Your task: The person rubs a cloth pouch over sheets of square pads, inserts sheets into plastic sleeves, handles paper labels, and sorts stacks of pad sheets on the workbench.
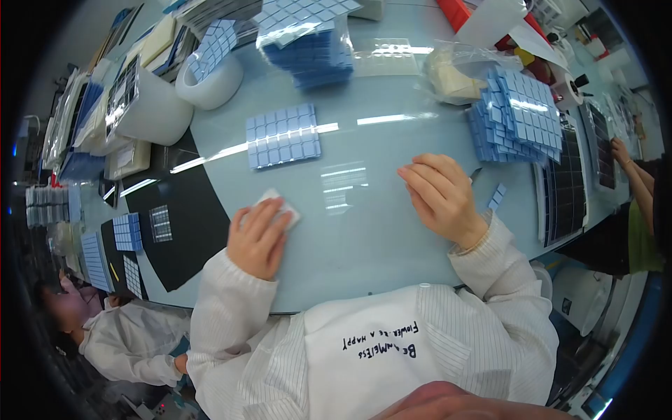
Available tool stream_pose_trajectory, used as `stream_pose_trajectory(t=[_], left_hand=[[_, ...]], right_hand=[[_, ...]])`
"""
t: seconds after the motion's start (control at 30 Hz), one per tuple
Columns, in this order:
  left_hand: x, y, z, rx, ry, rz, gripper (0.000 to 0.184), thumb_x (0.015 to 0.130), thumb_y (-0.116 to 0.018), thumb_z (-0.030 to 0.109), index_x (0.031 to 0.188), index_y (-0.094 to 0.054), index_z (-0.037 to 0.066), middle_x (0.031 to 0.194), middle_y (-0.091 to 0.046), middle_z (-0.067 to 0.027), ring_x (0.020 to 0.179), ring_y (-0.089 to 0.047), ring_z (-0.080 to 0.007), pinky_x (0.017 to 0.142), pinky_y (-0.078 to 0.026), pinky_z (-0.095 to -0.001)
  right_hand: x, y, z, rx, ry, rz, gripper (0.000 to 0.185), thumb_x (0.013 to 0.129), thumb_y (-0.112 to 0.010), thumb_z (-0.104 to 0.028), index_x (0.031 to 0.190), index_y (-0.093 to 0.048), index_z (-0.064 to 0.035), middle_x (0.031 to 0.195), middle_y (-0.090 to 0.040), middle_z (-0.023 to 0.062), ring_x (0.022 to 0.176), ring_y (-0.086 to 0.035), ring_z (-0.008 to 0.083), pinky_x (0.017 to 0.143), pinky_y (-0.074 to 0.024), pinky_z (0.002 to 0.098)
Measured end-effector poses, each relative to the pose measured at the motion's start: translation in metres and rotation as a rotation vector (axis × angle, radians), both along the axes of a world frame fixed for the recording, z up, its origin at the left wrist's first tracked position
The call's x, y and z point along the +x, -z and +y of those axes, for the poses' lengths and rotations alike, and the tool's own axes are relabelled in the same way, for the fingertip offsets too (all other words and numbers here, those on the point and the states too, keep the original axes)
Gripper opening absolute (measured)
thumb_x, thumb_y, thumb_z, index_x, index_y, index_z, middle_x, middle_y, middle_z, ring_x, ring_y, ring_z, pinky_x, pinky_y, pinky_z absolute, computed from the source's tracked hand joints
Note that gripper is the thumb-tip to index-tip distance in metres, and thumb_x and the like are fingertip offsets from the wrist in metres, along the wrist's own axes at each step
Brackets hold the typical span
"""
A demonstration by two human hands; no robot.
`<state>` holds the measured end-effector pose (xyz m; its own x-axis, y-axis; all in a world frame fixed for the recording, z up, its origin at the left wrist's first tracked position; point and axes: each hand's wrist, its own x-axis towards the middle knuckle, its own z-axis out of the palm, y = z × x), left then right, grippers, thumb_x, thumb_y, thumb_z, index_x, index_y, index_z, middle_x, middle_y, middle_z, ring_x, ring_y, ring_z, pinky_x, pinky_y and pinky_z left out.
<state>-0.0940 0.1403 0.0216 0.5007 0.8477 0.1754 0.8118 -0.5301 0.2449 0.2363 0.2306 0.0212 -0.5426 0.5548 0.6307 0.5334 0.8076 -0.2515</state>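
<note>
My left hand [260,241] presses its fingertips on a small white wiping pad [288,213] lying on the pale tabletop [350,259]. Over the right side of the table is my right hand [442,199], its fingers loosely bent and the thumb a little apart; I see nothing in it. Between the hands lies a faint clear patch with pale stripes [343,187]; film or reflection, I cannot tell. Beyond my left hand rests a sheet of light-blue square pads [283,136]. A short blue strip [497,197] and a dark, thin tool [476,175] are beside my right wrist.
Stacks of blue pad sheets stand at the back [315,59] and right [514,115]. A white tape roll [210,82] and a bagged cream block [455,73] are near them. A black mat [175,203] covers the left. Co-workers sit left [129,339] and right [640,210].
</note>
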Motion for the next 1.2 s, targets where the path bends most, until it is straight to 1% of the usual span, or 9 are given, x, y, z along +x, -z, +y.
stream_pose_trajectory(t=[0.07, 0.17, 0.37, 0.57, 0.67, 0.77, 0.87, 0.93, 1.2], left_hand=[[-0.018, 0.004, -0.002, 0.055, -0.152, 0.052, 0.041, 0.074, -0.065, 0.002, 0.115, -0.062, 0.005, 0.128, -0.057, -0.0153, 0.118, -0.054, -0.0321, 0.097, -0.040, -0.0473], [-0.018, -0.021, 0.013, 0.084, -0.136, -0.032, 0.042, 0.073, -0.065, -0.001, 0.114, -0.062, 0.002, 0.125, -0.058, -0.0183, 0.115, -0.056, -0.0357, 0.097, -0.041, -0.0474], [0.064, -0.085, 0.094, -0.005, 0.235, -0.222, 0.041, 0.075, -0.070, 0.000, 0.115, -0.061, 0.000, 0.120, -0.059, -0.0196, 0.111, -0.057, -0.0366, 0.093, -0.047, -0.0412], [0.180, -0.052, 0.209, 0.173, 0.197, -0.465, 0.056, 0.081, -0.070, 0.009, 0.133, -0.050, 0.007, 0.131, -0.052, -0.0172, 0.120, -0.050, -0.0359, 0.098, -0.044, -0.0413], [0.227, -0.041, 0.253, 0.211, 0.205, -0.538, 0.060, 0.080, -0.071, 0.012, 0.136, -0.048, 0.009, 0.124, -0.058, -0.0156, 0.113, -0.055, -0.0350, 0.095, -0.046, -0.0411], [0.243, -0.042, 0.274, -0.009, 0.119, -0.285, 0.049, 0.079, -0.071, 0.012, 0.126, -0.056, 0.012, 0.110, -0.064, -0.0140, 0.103, -0.061, -0.0337, 0.089, -0.049, -0.0405], [0.239, -0.041, 0.282, 0.112, 0.124, -0.226, 0.033, 0.078, -0.067, 0.008, 0.111, -0.063, 0.012, 0.098, -0.066, -0.0131, 0.091, -0.063, -0.0338, 0.081, -0.051, -0.0413], [0.232, -0.050, 0.283, 0.182, 0.108, -0.379, 0.023, 0.077, -0.061, 0.003, 0.099, -0.065, 0.009, 0.090, -0.066, -0.0150, 0.087, -0.063, -0.0348, 0.075, -0.051, -0.0418], [0.202, -0.069, 0.273, 0.178, -0.118, -0.398, 0.030, 0.074, -0.057, -0.002, 0.102, -0.065, 0.006, 0.086, -0.066, -0.0200, 0.080, -0.064, -0.0368, 0.075, -0.051, -0.0412]], right_hand=[[0.000, 0.004, 0.001, -0.066, 0.021, 0.053, 0.027, 0.071, -0.069, 0.004, 0.098, -0.067, 0.0009, 0.094, -0.066, 0.0116, 0.093, -0.062, 0.0291, 0.077, -0.0501, 0.0380], [0.001, 0.004, 0.000, -0.163, 0.037, 0.120, 0.025, 0.072, -0.069, 0.004, 0.097, -0.067, 0.0016, 0.093, -0.066, 0.0116, 0.092, -0.062, 0.0290, 0.077, -0.0506, 0.0376], [0.006, 0.005, -0.007, -0.222, 0.041, 0.184, 0.024, 0.072, -0.069, 0.005, 0.096, -0.067, 0.0014, 0.091, -0.066, 0.0120, 0.091, -0.062, 0.0291, 0.076, -0.0513, 0.0364], [0.009, 0.007, -0.007, -0.187, 0.050, 0.212, 0.020, 0.072, -0.069, 0.005, 0.092, -0.067, 0.0010, 0.088, -0.066, 0.0114, 0.088, -0.063, 0.0286, 0.074, -0.0515, 0.0355], [0.011, 0.007, -0.005, -0.168, 0.056, 0.225, 0.019, 0.071, -0.070, 0.004, 0.089, -0.067, 0.0006, 0.085, -0.066, 0.0102, 0.086, -0.063, 0.0275, 0.072, -0.0513, 0.0346], [0.013, 0.008, -0.003, -0.175, 0.067, 0.244, 0.017, 0.072, -0.070, 0.004, 0.088, -0.067, 0.0003, 0.083, -0.066, 0.0094, 0.083, -0.063, 0.0261, 0.069, -0.0508, 0.0338], [0.014, 0.011, -0.003, -0.190, 0.068, 0.263, 0.015, 0.072, -0.071, 0.003, 0.087, -0.067, 0.0001, 0.082, -0.065, 0.0089, 0.081, -0.063, 0.0251, 0.067, -0.0503, 0.0336], [0.014, 0.012, -0.003, -0.202, 0.062, 0.273, 0.015, 0.073, -0.071, 0.003, 0.087, -0.067, 0.0000, 0.081, -0.065, 0.0088, 0.080, -0.063, 0.0249, 0.066, -0.0501, 0.0335], [0.013, 0.013, 0.000, -0.242, 0.058, 0.226, 0.013, 0.074, -0.070, 0.003, 0.086, -0.066, 0.0003, 0.078, -0.064, 0.0093, 0.078, -0.062, 0.0251, 0.065, -0.0508, 0.0337]])
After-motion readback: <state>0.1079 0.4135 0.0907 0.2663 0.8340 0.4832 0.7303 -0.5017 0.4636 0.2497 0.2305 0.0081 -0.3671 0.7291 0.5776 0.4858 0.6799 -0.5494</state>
